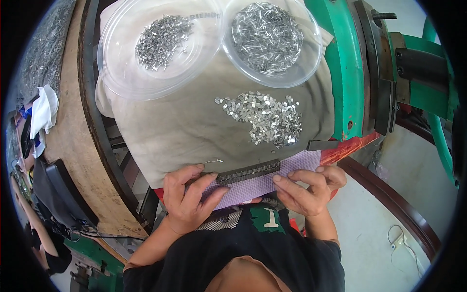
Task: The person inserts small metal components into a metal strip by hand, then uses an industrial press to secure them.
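A dark slotted metal bar [248, 172], with a row of small parts along its top, lies on a lilac woven cloth [299, 165] in front of me. My left hand [190, 198] grips the bar's left end between thumb and forefinger. At the other end my right hand [307, 191] has its fingers bent and apart, the thumb tip close to the bar; I see nothing held there. A few thin silvery pins [214, 160] rest on the grey-brown fabric [170, 131] beyond my left fingers. Farther back is a scattered heap of small flat silvery pieces [272, 119].
Two clear plastic bowls, the left bowl [109, 73] and the right bowl [311, 68], hold small metal pins. Green machinery [348, 73] borders the right side; a short dark bar [322, 145] lies near it. A wooden table [73, 117] stands left, with another person's arm [39, 226] beyond.
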`<control>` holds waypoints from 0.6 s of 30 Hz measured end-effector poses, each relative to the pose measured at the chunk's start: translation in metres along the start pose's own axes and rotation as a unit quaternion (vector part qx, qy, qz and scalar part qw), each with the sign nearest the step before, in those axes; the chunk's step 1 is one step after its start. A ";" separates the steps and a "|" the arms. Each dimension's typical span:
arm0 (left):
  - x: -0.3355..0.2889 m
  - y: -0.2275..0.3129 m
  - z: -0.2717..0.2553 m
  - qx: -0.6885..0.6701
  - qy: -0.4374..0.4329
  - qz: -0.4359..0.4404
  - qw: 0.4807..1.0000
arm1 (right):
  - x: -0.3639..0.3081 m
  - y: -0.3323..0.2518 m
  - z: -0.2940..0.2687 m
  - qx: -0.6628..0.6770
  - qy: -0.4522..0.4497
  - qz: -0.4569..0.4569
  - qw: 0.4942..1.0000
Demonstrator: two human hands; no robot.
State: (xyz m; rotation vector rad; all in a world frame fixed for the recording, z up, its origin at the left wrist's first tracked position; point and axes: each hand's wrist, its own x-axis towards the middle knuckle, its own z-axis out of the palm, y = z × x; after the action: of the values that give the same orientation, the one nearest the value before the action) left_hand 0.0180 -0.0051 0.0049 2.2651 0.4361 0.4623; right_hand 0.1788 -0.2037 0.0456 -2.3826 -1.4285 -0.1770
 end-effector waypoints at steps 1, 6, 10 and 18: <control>0.000 0.000 0.001 0.005 -0.005 -0.001 1.000 | -0.001 -0.001 0.001 0.001 0.000 -0.001 1.000; -0.002 0.000 0.003 0.015 0.002 -0.001 1.000 | -0.001 -0.007 0.014 -0.066 0.005 -0.068 0.995; -0.003 0.000 0.004 0.001 0.009 -0.013 1.000 | 0.000 -0.009 0.018 -0.095 0.018 -0.098 0.990; -0.002 0.000 0.005 0.005 0.022 0.006 1.000 | 0.004 -0.004 0.010 -0.052 0.003 -0.084 0.995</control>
State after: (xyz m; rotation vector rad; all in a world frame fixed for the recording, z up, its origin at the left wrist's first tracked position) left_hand 0.0183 -0.0092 0.0015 2.2717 0.4473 0.5181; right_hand 0.1768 -0.1947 0.0383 -2.3388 -1.6555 -0.3075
